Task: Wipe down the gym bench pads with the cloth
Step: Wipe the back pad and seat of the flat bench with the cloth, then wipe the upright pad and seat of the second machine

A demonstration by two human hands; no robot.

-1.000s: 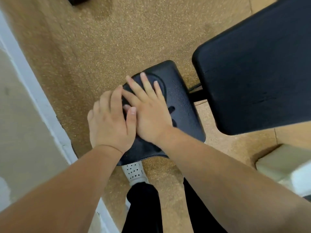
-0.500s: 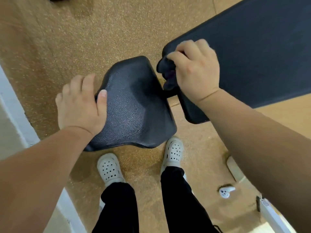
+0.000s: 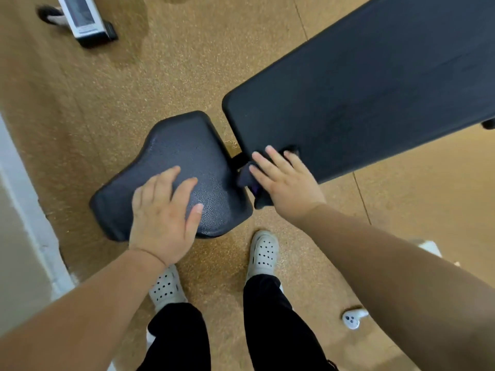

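One cloth (image 3: 244,177) under right hand (image 3: 286,184), two bench pads (image 3: 187,151) (image 3: 361,89)

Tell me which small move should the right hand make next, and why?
Probably slide the right hand with the cloth along the long pad, away from its near corner. The hand presses the cloth flat only at that corner, the rest of the pad lies beyond it, and the left hand rests on the seat pad.
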